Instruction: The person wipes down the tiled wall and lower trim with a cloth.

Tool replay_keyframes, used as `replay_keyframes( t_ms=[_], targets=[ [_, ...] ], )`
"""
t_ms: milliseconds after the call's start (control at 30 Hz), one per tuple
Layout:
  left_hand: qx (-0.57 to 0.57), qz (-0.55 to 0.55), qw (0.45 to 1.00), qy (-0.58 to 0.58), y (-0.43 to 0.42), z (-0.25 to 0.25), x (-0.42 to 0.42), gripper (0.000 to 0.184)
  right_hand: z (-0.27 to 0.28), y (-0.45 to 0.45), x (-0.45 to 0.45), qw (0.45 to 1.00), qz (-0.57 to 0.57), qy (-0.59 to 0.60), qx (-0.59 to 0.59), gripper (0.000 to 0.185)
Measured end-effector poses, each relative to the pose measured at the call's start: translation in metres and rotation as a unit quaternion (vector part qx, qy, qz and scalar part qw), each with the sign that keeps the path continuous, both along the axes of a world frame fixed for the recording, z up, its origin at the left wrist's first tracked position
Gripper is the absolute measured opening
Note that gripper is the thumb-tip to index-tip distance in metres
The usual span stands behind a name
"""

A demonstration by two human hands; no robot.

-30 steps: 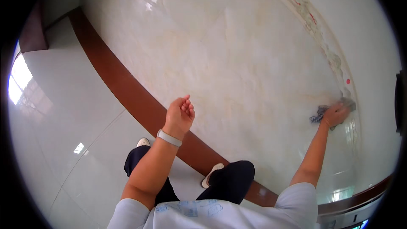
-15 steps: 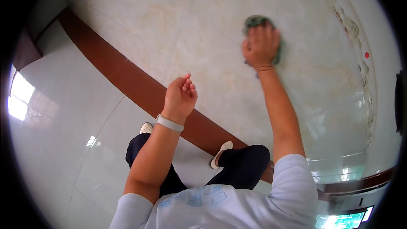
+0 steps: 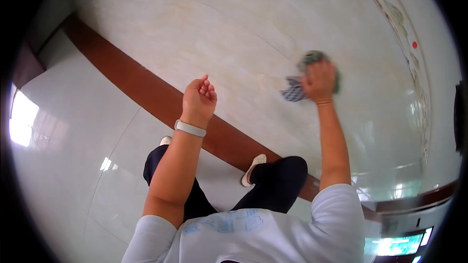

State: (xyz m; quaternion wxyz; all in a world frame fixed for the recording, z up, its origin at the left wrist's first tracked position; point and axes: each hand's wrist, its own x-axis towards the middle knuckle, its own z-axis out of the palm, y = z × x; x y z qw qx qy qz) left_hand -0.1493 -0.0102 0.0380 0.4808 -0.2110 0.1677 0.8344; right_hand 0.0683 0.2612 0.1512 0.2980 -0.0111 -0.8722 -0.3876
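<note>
My right hand [image 3: 319, 80] is pressed flat on a cleaning cloth [image 3: 313, 57], dark green on one part, against a glossy cream marble-patterned tiled surface [image 3: 234, 34]. A checkered grey-and-white end of the cloth sticks out to the left of the palm. Slight motion blur covers the hand and cloth. My left hand [image 3: 201, 98], with a pale band on its wrist, hangs in front of my body with its fingers loosely curled in. Nothing shows in it, and it stays apart from the tiles.
A brown strip [image 3: 122, 73] runs along the tiles' lower edge, close to my shoes [image 3: 253, 169]. Pale shiny floor [image 3: 73, 160] lies to the left. A decorated border with a red dot [image 3: 415, 45] curves at the right. A lit screen [image 3: 400, 244] shows at lower right.
My right hand and the cloth have moved right and lower in the view, and the checkered end now shows. My left hand has shifted slightly up and left, still curled.
</note>
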Motion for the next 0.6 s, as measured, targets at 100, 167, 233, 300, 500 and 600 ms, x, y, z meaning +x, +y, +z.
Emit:
replay_keyframes(
  t_ms=[100,167,233,300,500,600],
  targets=[
    [0.002,-0.031,0.999,-0.007,-0.001,0.003,0.010,0.014,0.028,0.033,0.089,0.988,-0.092,0.096,0.078,0.045],
    [0.003,-0.039,0.999,-0.009,0.000,0.000,0.011,0.015,0.040,0.032,0.131,0.968,-0.174,0.159,0.084,0.042],
    [-0.004,-0.042,0.999,-0.004,-0.002,-0.002,0.010,0.015,0.038,0.044,0.162,0.945,-0.210,0.236,0.085,0.040],
    [-0.007,-0.039,0.999,-0.005,-0.006,-0.001,0.008,0.015,0.034,0.051,0.175,0.912,-0.212,0.337,0.097,0.040],
    [-0.021,-0.048,0.999,0.004,-0.009,0.000,0.012,0.016,0.022,0.034,0.095,0.795,-0.178,0.580,0.023,0.034],
    [-0.031,-0.064,0.997,-0.010,-0.003,-0.003,0.018,0.015,-0.029,0.033,0.024,0.889,-0.112,0.441,0.059,0.041]
  ],
)
